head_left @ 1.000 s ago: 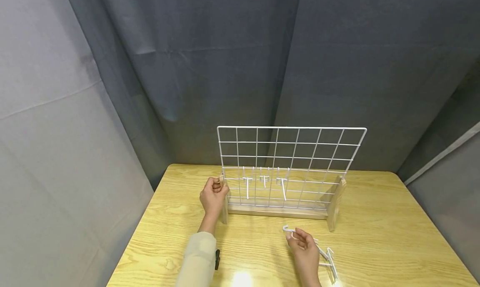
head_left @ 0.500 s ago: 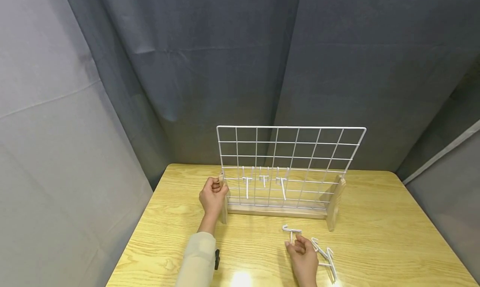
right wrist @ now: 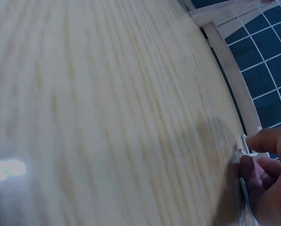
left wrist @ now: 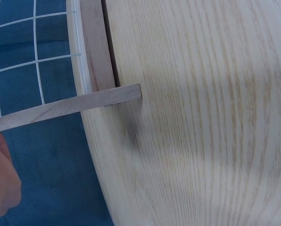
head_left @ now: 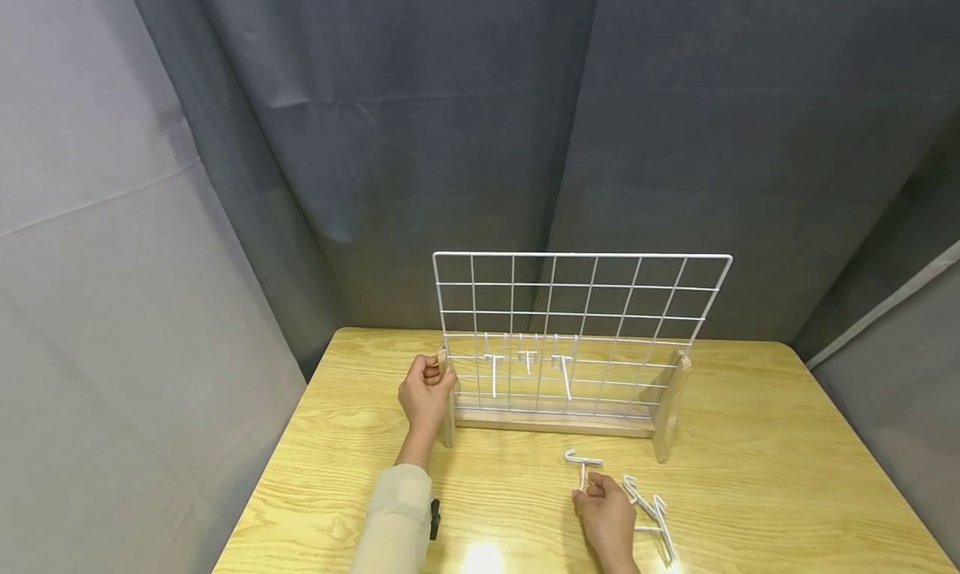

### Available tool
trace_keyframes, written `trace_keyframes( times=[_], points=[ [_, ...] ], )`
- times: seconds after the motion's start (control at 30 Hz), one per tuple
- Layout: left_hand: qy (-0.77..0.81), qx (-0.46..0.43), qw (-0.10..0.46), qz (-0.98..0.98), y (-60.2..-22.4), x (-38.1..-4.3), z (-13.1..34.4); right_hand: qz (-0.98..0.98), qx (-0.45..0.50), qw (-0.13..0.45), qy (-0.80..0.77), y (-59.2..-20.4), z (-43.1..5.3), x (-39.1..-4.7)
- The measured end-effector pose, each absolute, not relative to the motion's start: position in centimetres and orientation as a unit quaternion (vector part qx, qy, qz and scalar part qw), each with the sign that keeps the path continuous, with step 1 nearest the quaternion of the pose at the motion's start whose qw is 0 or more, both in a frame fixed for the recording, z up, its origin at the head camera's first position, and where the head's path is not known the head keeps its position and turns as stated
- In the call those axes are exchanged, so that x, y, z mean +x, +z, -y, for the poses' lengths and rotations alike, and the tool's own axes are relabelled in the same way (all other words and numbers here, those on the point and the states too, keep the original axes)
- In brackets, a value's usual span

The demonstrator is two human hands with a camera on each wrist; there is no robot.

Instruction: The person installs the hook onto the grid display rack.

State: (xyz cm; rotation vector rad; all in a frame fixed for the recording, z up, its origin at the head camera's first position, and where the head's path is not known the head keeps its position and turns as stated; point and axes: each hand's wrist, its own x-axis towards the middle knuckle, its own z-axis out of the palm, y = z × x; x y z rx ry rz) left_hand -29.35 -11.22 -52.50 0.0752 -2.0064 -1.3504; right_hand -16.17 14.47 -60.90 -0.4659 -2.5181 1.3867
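A white wire grid panel [head_left: 577,307] stands upright in a wooden base [head_left: 555,424] at the back of the table. Three white hooks [head_left: 527,361] hang on its lower wires. My left hand [head_left: 426,391] grips the left wooden end post [head_left: 448,407] of the stand; that post [left wrist: 60,107] runs across the left wrist view. My right hand [head_left: 603,511] is low on the table, its fingertips pinching the stem of a loose white hook [head_left: 582,461]. In the right wrist view the fingers [right wrist: 263,160] close on that hook's white wire [right wrist: 248,149].
A small pile of more white hooks [head_left: 651,511] lies just right of my right hand. The light wooden table [head_left: 750,474] is ringed by grey curtains. A bright light reflection [head_left: 483,557] sits on the near edge.
My right hand has drawn back toward the near edge and come down onto the loose hook, now pinching its stem. The left hand has not moved.
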Motion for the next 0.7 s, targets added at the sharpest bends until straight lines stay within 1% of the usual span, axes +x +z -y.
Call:
trace_keyframes(
  times=[0.27,0.57,0.7],
  points=[
    [-0.529,0.032,0.347,0.774,-52.47,-29.36,11.25,0.876,-0.130,0.125,0.447,-60.92,-14.73,-16.47],
    [-0.535,0.026,0.342,0.772,-52.50,-29.46,11.40,0.894,-0.124,0.118,0.413,-60.38,-14.50,-17.01],
    [-0.526,0.022,0.356,0.772,-52.64,-29.47,11.32,0.897,-0.130,0.111,0.407,-60.32,-14.47,-17.01]
  ],
)
